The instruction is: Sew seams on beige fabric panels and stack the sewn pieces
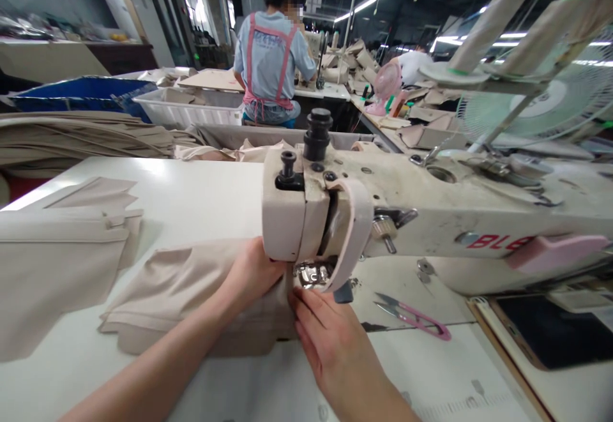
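Note:
A beige fabric piece (pixel 191 288) lies on the white table, folded and wrinkled, with its right edge under the head of a sewing machine (pixel 287 218). My left hand (pixel 253 272) rests on top of this fabric; its fingertips disappear behind the machine head. Close in front of the metal presser foot (pixel 311 274), my right hand (pixel 328 329) has its fingers together at the fabric's right edge, seemingly pinching it. The needle and the exact stitching spot are hidden from me.
More beige panels (pixel 57 269) lie at the left. Pink-handled thread snips (pixel 416 316) and a phone (pixel 555 329) are on the right. Thread cones (pixel 493 26) and a fan (pixel 541 103) stand behind the machine. A co-worker (pixel 272 58) sits ahead, beyond a white crate (pixel 191 112).

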Demonstrator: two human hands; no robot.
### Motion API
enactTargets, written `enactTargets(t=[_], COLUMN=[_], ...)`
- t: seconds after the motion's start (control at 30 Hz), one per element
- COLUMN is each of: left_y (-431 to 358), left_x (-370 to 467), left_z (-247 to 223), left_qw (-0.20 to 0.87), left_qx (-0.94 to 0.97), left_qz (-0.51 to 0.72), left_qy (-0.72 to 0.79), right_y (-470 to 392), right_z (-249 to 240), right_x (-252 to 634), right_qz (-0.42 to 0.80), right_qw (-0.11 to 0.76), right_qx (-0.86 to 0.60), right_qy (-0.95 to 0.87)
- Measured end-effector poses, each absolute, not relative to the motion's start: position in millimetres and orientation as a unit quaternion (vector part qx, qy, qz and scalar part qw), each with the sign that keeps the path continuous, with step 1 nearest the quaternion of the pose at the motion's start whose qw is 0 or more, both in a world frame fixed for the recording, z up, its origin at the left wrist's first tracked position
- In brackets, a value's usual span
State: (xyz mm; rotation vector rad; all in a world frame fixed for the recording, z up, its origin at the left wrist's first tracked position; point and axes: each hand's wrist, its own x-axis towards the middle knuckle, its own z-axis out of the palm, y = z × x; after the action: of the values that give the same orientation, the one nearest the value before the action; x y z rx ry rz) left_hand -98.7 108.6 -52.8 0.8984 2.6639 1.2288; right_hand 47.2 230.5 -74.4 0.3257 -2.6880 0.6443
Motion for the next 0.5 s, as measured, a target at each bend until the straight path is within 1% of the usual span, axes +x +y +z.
enactTargets(t=[0.07,0.13,0.23,0.3,0.37,0.43,0.5], left_y=[98.7,84.9,65.9,59.0,57.3,58.7,61.1], left_x=[-91.9,-78.0,-55.3,-46.8,-45.0,-46.4,-47.1], left_z=[-45.5,-41.4,-43.4,-47.2,-50.0,-51.2,-51.7], left_qw=[-0.004,-0.031,0.007,0.031,0.031,0.034,0.029], left_qx=[0.286,0.339,0.505,0.553,0.525,0.485,0.479], left_qz=[0.379,0.343,0.271,0.264,0.304,0.339,0.346], left_qy=[0.880,0.875,0.819,0.790,0.794,0.805,0.806], right_y=[231.1,232.0,232.3,231.1,228.7,226.1,224.6], right_z=[-72.8,-68.6,-60.4,-56.8,-56.1,-57.3,-58.5], right_x=[48.3,52.0,62.6,70.7,77.0,80.1,80.1], right_qz=[0.229,0.256,0.343,0.380,0.361,0.310,0.273], right_qw=[0.176,0.168,0.153,0.149,0.150,0.149,0.142], right_qx=[0.119,0.129,0.100,0.074,0.091,0.132,0.156], right_qy=[-0.950,-0.943,-0.921,-0.910,-0.916,-0.930,-0.939])
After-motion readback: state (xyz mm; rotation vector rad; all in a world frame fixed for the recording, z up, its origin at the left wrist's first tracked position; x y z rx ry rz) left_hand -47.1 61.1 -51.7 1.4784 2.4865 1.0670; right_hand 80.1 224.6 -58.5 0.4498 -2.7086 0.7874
